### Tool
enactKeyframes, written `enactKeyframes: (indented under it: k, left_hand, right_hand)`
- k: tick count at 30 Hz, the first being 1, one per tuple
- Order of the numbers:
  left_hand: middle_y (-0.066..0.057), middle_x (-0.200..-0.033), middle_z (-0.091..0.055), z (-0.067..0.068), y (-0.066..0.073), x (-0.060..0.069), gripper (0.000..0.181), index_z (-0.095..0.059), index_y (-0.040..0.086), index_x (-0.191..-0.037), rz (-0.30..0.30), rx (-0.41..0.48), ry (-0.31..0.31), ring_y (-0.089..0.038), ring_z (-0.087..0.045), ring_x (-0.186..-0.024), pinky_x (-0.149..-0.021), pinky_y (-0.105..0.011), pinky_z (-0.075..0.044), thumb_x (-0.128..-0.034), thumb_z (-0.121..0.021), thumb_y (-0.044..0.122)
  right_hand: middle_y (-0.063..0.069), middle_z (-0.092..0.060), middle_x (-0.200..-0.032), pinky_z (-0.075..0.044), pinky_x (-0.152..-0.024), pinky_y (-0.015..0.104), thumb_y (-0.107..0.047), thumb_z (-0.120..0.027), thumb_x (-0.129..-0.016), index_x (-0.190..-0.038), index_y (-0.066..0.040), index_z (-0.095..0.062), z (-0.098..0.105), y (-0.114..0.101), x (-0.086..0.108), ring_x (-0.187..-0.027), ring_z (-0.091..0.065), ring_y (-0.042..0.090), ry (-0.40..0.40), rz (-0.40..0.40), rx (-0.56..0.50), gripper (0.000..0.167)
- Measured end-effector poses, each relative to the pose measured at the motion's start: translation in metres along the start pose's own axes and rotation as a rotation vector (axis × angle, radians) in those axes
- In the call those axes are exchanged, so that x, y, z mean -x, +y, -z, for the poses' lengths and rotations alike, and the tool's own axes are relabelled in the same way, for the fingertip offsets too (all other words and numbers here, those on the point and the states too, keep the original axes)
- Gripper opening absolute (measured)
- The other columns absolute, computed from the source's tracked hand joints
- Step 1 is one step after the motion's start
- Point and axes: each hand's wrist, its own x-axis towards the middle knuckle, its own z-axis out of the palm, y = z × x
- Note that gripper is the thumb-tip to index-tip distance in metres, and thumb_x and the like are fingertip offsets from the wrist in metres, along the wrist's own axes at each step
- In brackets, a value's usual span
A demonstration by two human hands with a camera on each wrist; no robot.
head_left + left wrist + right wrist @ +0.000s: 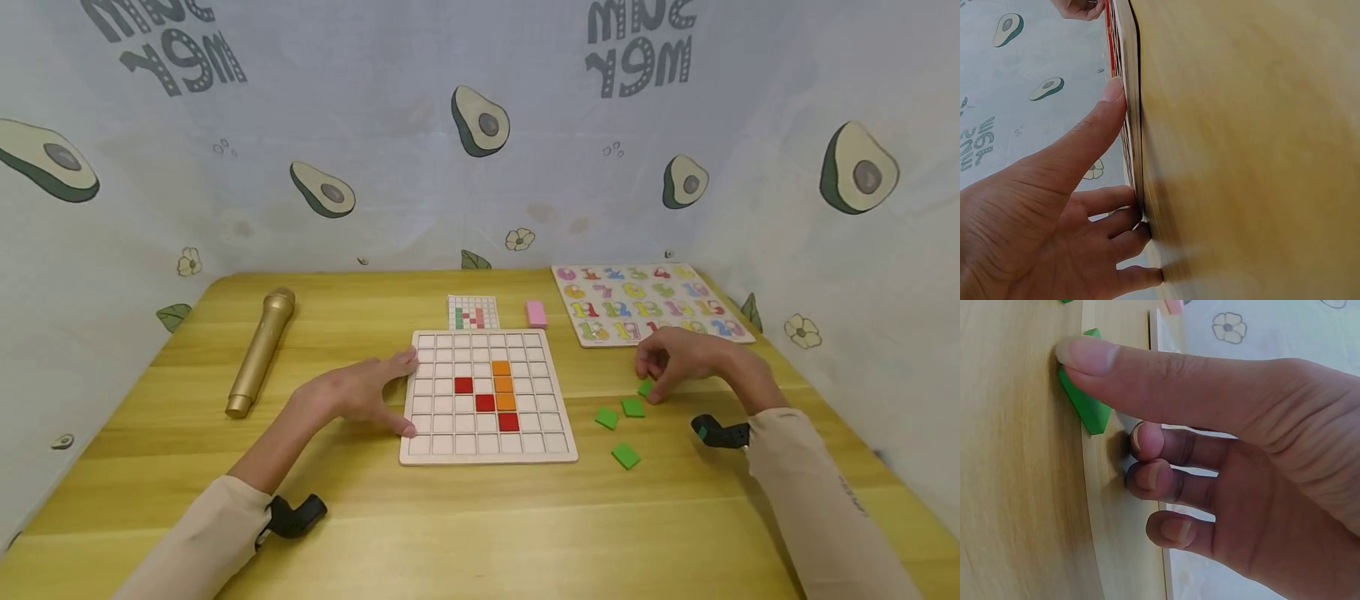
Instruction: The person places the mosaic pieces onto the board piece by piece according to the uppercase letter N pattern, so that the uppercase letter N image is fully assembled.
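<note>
A pale wooden grid board (442, 450) lies on the table with three red tiles (485, 403) and a column of orange tiles (503, 384) in its squares. My left hand (360, 392) rests spread along the board's left edge, thumb nearer me; the left wrist view has the thumb (1094, 128) and fingertips touching that edge. To the right of the board, my right hand (686, 358) pinches a green square tile (1088, 409). Its thumb covers part of the tile, and the index finger is hidden behind it. Several loose green tiles (626, 455) lie nearby.
A small pattern card (472, 312) and a pink block (536, 314) sit behind the board. At the back right lies a number puzzle board (641, 304). A gold microphone (261, 354) lies on the left. Behind the table hangs an avocado-print cloth (405, 125).
</note>
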Motion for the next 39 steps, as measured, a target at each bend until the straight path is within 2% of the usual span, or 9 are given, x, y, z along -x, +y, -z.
enactKeyframes:
  k: [8,20,25,31,39]
  left_hand:
    - [-0.008,-0.182,-0.011,0.000,0.002,0.000,0.116,-0.025,0.013,-0.173,0.016,0.004,-0.005,-0.045,-0.019,-0.163,-0.129,-0.062,-0.023,-0.0863,-0.089,0.055]
    - [-0.008,-0.182,-0.011,0.001,0.001,-0.002,0.114,-0.026,0.012,-0.173,0.009,-0.001,-0.005,-0.043,-0.018,-0.164,-0.130,-0.061,-0.022,-0.0867,-0.089,0.054]
    - [-0.009,-0.182,-0.011,0.002,0.001,-0.002,0.113,-0.027,0.012,-0.173,0.012,-0.004,-0.004,-0.044,-0.018,-0.164,-0.130,-0.061,-0.022,-0.0871,-0.089,0.053]
    - [-0.009,-0.182,-0.011,0.002,0.001,0.000,0.114,-0.027,0.012,-0.173,0.018,-0.009,0.001,-0.043,-0.019,-0.164,-0.130,-0.061,-0.023,-0.0866,-0.089,0.054]
    - [-0.008,-0.182,-0.011,0.004,0.004,0.000,0.114,-0.027,0.013,-0.173,0.014,-0.002,0.002,-0.043,-0.017,-0.164,-0.130,-0.061,-0.021,-0.0863,-0.089,0.055]
  right_hand:
    - [-0.001,-0.064,-0.084,-0.048,-0.068,0.026,-0.010,-0.093,-0.085,-0.091,-0.003,-0.073,-0.004,-0.001,-0.002,-0.075,-0.054,0.015,0.054,-0.002,0.082,0.021]
    - [0.002,-0.068,-0.091,-0.054,-0.066,0.031,-0.011,-0.093,-0.085,-0.092,-0.006,-0.073,-0.009,-0.018,-0.009,-0.081,-0.062,0.017,0.082,0.026,0.123,0.021]
    - [0.002,-0.068,-0.089,-0.054,-0.066,0.031,-0.008,-0.091,-0.086,-0.093,-0.005,-0.072,-0.011,-0.025,-0.014,-0.079,-0.061,0.018,0.088,0.090,0.112,0.020]
    - [0.004,-0.071,-0.082,-0.057,-0.060,0.034,-0.005,-0.083,-0.095,-0.095,-0.003,-0.073,-0.016,-0.038,-0.022,-0.068,-0.065,0.022,0.092,0.186,0.045,0.010]
    - [0.006,-0.073,-0.080,-0.056,-0.058,0.034,-0.003,-0.077,-0.099,-0.099,0.000,-0.076,-0.025,-0.054,-0.035,-0.062,-0.064,0.024,0.185,0.259,-0.007,0.003]
